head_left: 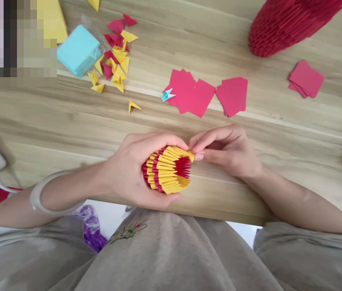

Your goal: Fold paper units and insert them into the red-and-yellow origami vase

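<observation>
Cupping a hollow, pleated red-and-yellow folded-paper vessel at the near edge of a pale wood-grain table, a person's left hand curls around its side, open end facing right, as the right hand pinches a small yellow folded-paper piece between thumb and forefinger at the rim.

The folded-paper cup is banded yellow and red, the paper block turquoise, the squares red.

2 hands hold a red-and-yellow folded-paper cup.
</observation>
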The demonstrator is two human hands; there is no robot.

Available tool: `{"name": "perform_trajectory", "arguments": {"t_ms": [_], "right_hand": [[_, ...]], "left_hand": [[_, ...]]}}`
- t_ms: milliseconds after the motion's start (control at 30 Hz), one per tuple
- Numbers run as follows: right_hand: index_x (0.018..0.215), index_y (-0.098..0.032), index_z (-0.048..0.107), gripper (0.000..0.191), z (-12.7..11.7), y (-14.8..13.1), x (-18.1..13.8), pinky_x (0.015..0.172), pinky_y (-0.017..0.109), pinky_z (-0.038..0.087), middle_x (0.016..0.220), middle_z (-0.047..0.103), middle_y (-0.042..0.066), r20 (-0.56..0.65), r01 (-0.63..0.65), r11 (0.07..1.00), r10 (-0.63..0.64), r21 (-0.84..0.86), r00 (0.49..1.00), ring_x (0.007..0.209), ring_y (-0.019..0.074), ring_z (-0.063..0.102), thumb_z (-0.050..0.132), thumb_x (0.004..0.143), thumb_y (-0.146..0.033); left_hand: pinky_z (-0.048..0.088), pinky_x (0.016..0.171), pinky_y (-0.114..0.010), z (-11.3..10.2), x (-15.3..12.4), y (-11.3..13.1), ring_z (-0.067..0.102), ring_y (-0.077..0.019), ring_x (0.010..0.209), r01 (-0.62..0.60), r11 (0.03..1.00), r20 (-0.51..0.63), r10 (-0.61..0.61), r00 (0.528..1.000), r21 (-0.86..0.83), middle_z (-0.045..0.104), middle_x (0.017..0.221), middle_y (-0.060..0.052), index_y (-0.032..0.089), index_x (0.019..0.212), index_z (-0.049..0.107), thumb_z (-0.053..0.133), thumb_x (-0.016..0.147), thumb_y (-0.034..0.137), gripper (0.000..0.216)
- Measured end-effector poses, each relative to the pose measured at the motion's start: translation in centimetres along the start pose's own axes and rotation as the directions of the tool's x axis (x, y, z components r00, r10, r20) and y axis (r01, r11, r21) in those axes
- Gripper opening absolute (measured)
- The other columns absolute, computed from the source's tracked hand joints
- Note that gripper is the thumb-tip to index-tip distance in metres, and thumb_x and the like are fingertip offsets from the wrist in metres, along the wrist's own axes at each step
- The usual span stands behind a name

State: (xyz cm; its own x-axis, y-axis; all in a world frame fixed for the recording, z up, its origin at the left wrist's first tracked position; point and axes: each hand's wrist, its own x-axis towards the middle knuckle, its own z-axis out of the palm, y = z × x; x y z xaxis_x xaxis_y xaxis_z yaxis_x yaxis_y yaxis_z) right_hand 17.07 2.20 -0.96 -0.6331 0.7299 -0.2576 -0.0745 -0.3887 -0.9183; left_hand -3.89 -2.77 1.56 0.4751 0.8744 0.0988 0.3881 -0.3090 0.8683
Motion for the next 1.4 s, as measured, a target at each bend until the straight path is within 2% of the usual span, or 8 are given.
{"name": "perform_trajectory", "arguments": {"t_ms": [300, 500, 733, 1133, 1267, 1400], "right_hand": [[0.075, -0.022, 0.076, 0.012, -0.15, 0.86, -0.1, 0.07, 0.028, 0.062, 0.08, 0.076, 0.0, 0.023, -0.115, 0.99, 0.114, 0.085, 0.993, 0.072, 0.015, 0.072, 0.081, 0.065, -0.021], [0.075, -0.021, 0.075, 0.012, -0.1, 0.81, -0.01, 0.069, 0.027, 0.062, 0.078, 0.075, 0.0, 0.006, -0.117, 0.99, 0.117, 0.084, 0.993, 0.07, 0.0146, 0.072, 0.082, 0.064, -0.02], [0.076, -0.022, 0.076, 0.014, 0.25, 0.47, -0.19, 0.07, 0.024, 0.062, 0.081, 0.075, 0.0, -0.028, -0.043, 0.998, 0.045, 0.055, 0.999, 0.074, 0.0127, 0.071, 0.079, 0.067, -0.012], [0.069, -0.019, 0.075, 0.01, -0.19, 0.57, 0.08, 0.064, 0.022, 0.059, 0.07, 0.074, 0.0, 0.041, -0.274, 0.947, 0.271, 0.17, 0.962, 0.063, 0.0106, 0.069, 0.083, 0.063, -0.021], [0.07, -0.019, 0.075, 0.009, -0.2, 0.67, 0.05, 0.062, 0.023, 0.058, 0.065, 0.072, 0.0, 0.026, -0.249, 0.959, 0.248, 0.132, 0.969, 0.06, 0.011, 0.068, 0.082, 0.065, -0.023], [0.07, -0.02, 0.075, 0.011, -0.03, 0.67, -0.17, 0.066, 0.024, 0.06, 0.072, 0.075, 0.0, -0.037, -0.184, 0.981, 0.186, 0.069, 0.982, 0.067, 0.0126, 0.07, 0.083, 0.062, -0.019]], "left_hand": [[0.054, 0.06, -0.035, 0.02, 0.08, 0.06, 0.065, -0.0211, 0.068, 0.088, 0.996, 0.02, -0.088, 0.996, -0.009, 0.07, 0.083, 0.001, 0.027, 0.101, 0.06, 0.075, 0.06, 0.039, 0.045], [0.054, 0.06, -0.035, 0.02, 0.17, -0.13, 0.065, -0.0204, 0.067, 0.068, 0.997, 0.019, -0.068, 0.998, -0.021, 0.069, 0.082, 0.001, 0.027, 0.101, 0.061, 0.073, 0.063, 0.04, 0.043], [0.051, 0.058, -0.034, 0.16, 0.11, -0.18, 0.064, -0.0206, 0.067, 0.096, 0.995, 0.024, -0.097, 0.995, 0.03, 0.068, 0.08, 0.001, 0.028, 0.1, 0.061, 0.075, 0.062, 0.038, 0.041], [0.052, 0.063, -0.035, 0.28, 0.08, -0.04, 0.066, -0.0217, 0.07, -0.011, 0.998, 0.015, 0.01, 1.0, 0.066, 0.07, 0.085, 0.0, 0.027, 0.101, 0.058, 0.072, 0.064, 0.041, 0.042], [0.053, 0.063, -0.036, 0.29, 0.12, -0.06, 0.066, -0.0222, 0.07, -0.024, 0.997, 0.016, 0.023, 1.0, 0.071, 0.071, 0.085, 0.0, 0.028, 0.1, 0.058, 0.071, 0.064, 0.041, 0.041], [0.054, 0.063, -0.036, 0.28, 0.16, -0.15, 0.066, -0.0224, 0.07, -0.028, 0.996, 0.028, 0.026, 0.999, 0.084, 0.07, 0.083, 0.0, 0.028, 0.1, 0.058, 0.072, 0.064, 0.041, 0.04]]}}
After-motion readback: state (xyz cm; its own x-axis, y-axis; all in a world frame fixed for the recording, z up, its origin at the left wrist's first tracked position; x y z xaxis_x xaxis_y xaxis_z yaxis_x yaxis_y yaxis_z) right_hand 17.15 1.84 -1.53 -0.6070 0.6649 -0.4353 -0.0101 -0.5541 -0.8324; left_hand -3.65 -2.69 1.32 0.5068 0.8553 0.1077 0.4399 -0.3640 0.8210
